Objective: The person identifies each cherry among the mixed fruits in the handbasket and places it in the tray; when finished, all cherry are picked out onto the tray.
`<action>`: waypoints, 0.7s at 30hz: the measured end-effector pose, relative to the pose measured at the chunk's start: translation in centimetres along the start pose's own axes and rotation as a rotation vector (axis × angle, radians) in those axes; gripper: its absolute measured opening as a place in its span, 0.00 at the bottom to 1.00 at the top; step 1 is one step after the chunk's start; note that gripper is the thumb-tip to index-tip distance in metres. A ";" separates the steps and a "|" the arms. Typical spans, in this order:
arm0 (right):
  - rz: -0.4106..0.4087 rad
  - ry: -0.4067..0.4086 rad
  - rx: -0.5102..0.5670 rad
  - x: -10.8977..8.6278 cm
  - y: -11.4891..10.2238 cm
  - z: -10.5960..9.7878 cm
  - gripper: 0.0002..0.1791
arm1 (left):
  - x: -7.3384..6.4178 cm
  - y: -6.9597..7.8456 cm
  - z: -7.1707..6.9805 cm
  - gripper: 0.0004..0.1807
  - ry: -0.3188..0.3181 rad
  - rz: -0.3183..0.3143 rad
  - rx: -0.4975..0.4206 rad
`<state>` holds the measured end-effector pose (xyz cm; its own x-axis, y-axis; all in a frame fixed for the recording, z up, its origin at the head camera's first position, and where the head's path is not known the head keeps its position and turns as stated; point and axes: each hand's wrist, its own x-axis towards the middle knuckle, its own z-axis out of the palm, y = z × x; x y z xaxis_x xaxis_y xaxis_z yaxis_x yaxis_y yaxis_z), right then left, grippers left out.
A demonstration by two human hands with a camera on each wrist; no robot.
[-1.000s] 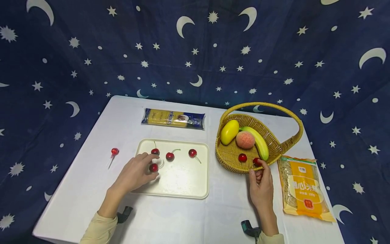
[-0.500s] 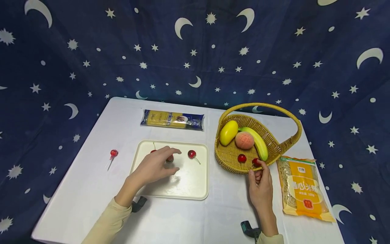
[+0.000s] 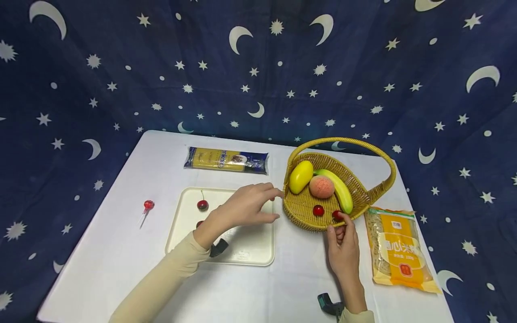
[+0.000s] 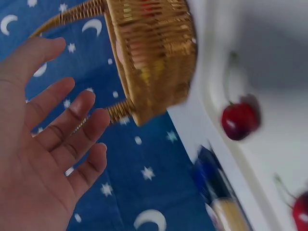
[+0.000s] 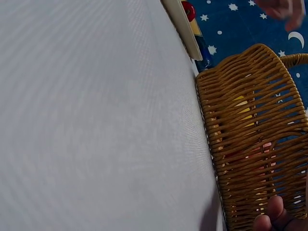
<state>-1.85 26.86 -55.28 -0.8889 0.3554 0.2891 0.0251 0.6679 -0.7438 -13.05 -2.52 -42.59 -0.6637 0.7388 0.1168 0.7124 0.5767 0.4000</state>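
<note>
My left hand [image 3: 248, 206] is held over the right part of a cream tray [image 3: 242, 258], its fingertips close to the left rim of a wicker basket [image 3: 296, 217]. In the left wrist view its fingers are spread, and nothing shows between them. A cherry [image 4: 239, 120] with a stem lies in the tray beneath; in the head view the hand covers part of the tray. My right hand [image 3: 343, 251] grips the basket's front rim, thumb outside and index finger over it beside a cherry [image 3: 337, 216]. Another cherry [image 3: 318, 210] lies in the basket.
The basket also holds a yellow mango-like fruit [image 3: 300, 177], a peach [image 3: 322, 186] and a banana [image 3: 339, 190]. A noodle bag [image 3: 397, 251] lies right of it. Behind the tray is a pasta packet [image 3: 226, 160]; a red lollipop [image 3: 148, 205] lies at left.
My left hand has moved right across the tray, from above the left cherries to near the basket. The right hand has kept its grip on the basket rim.
</note>
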 end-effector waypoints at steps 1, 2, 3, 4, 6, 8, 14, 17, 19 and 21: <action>0.001 -0.002 -0.005 0.0 0.0 0.0 0.26 | 0.7 0.3 0.1 0.26 -0.005 0.023 0.016; 0.003 -0.003 -0.007 0.0 0.0 0.0 0.26 | 1.3 0.7 0.1 0.26 -0.013 0.045 0.035; 0.005 -0.005 -0.011 0.0 0.0 0.0 0.26 | 1.9 1.0 0.2 0.27 -0.019 0.067 0.055; 0.004 -0.005 -0.011 0.0 0.0 0.0 0.26 | 2.5 1.4 0.2 0.27 -0.023 0.089 0.079; 0.000 -0.003 -0.014 0.1 0.0 0.0 0.26 | 3.6 2.1 0.3 0.27 -0.030 0.127 0.117; -0.004 -0.002 -0.011 0.0 0.0 -0.1 0.26 | 4.7 2.7 0.4 0.28 -0.037 0.158 0.143; -0.016 0.000 -0.004 0.0 -0.2 -0.2 0.26 | 8.0 4.0 1.1 0.27 -0.086 0.248 0.167; -0.011 -0.004 -0.006 0.0 -0.2 -0.2 0.26 | 9.5 4.6 1.4 0.27 -0.135 0.281 0.179; -0.007 -0.007 -0.006 -0.1 -0.3 -0.1 0.26 | 10.3 5.0 1.5 0.27 -0.164 0.305 0.209; -0.006 -0.010 -0.006 -0.1 -0.3 -0.1 0.26 | 11.0 5.4 1.6 0.26 -0.186 0.328 0.234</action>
<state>-1.73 26.71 -55.00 -0.8937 0.3445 0.2874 0.0223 0.6740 -0.7384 -16.08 9.28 -40.61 -0.3572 0.9336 0.0291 0.9249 0.3492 0.1501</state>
